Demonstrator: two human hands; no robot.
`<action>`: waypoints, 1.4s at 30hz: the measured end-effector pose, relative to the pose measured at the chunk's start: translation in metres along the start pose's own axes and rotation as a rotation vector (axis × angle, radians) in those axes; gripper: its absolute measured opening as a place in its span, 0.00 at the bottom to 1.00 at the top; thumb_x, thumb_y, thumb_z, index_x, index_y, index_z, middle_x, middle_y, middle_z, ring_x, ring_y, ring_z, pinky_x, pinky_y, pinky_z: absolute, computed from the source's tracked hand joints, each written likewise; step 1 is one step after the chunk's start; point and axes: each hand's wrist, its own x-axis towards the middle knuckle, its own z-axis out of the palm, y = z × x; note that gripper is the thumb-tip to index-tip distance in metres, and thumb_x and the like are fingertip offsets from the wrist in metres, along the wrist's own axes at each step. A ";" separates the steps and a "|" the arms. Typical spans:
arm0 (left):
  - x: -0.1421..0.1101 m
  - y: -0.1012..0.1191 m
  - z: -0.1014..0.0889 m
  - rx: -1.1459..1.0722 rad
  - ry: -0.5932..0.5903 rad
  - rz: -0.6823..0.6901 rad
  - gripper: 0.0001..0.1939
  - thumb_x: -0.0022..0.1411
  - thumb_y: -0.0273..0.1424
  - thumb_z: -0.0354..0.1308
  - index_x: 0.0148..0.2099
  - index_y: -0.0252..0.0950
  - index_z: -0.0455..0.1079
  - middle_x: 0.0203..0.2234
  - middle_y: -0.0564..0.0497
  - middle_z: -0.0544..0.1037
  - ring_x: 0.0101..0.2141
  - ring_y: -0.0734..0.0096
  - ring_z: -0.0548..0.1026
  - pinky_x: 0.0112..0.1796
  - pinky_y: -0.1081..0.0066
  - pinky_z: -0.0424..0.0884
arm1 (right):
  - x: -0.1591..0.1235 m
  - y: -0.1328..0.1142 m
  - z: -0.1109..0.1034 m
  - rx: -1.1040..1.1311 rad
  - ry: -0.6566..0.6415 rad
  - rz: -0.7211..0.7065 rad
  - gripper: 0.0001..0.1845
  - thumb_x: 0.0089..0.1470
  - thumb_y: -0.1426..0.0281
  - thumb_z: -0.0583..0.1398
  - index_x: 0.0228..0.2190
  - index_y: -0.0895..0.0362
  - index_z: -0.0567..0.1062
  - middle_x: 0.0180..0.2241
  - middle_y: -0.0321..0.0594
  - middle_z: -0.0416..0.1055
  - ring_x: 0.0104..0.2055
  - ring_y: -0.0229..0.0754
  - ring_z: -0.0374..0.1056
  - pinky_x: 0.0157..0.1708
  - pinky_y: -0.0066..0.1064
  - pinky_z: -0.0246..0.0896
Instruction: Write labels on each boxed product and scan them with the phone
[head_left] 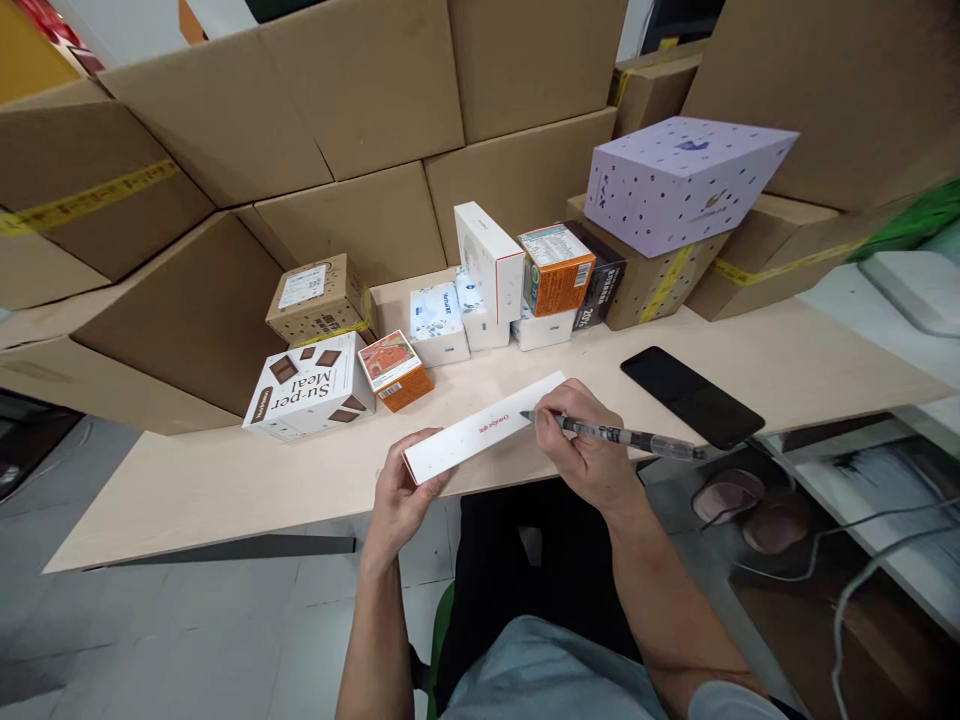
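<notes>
My left hand [405,495] grips the near left end of a long white box [469,440] with red lettering on its narrow side. The box is held tilted at the table's front edge. Between the thumb and fingers of my right hand [589,445] is a pen [630,437] with a dark patterned barrel. Its tip is at the box's side, just right of the red lettering; whether it touches I cannot tell. My right fingers also lie close to the box's far right end.
A black phone [691,396] lies right on the table [300,480]. Behind are a white "Su-per Meal" box [311,388], an orange box [396,370], tissue packs [439,322], another white box [491,260] and a lilac box [686,185]. Cardboard boxes [367,90] wall the back.
</notes>
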 end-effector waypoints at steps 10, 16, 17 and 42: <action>-0.001 0.000 0.000 -0.015 -0.005 0.002 0.25 0.58 0.31 0.67 0.56 0.44 0.67 0.50 0.48 0.76 0.47 0.65 0.75 0.43 0.68 0.75 | 0.001 0.001 -0.001 0.002 0.010 -0.043 0.07 0.60 0.77 0.55 0.34 0.53 0.67 0.28 0.35 0.65 0.31 0.38 0.61 0.32 0.33 0.60; 0.000 0.001 -0.001 0.017 0.008 0.001 0.24 0.58 0.33 0.67 0.55 0.42 0.67 0.49 0.48 0.76 0.45 0.67 0.75 0.41 0.70 0.75 | -0.005 0.007 0.005 0.205 0.187 0.061 0.05 0.62 0.73 0.55 0.33 0.53 0.69 0.27 0.34 0.66 0.30 0.38 0.64 0.30 0.32 0.61; 0.000 0.001 -0.001 0.019 0.011 -0.009 0.24 0.58 0.33 0.67 0.55 0.42 0.67 0.48 0.48 0.76 0.44 0.68 0.75 0.40 0.71 0.75 | -0.006 0.009 0.005 0.255 0.279 0.088 0.06 0.63 0.72 0.55 0.32 0.53 0.69 0.27 0.34 0.66 0.30 0.38 0.65 0.30 0.32 0.62; 0.001 0.000 0.002 -0.027 0.024 -0.042 0.24 0.57 0.37 0.67 0.54 0.41 0.67 0.44 0.50 0.76 0.42 0.68 0.75 0.38 0.71 0.74 | 0.015 0.058 -0.021 -0.934 -0.445 0.795 0.16 0.63 0.60 0.54 0.42 0.59 0.73 0.38 0.53 0.75 0.40 0.51 0.72 0.31 0.34 0.54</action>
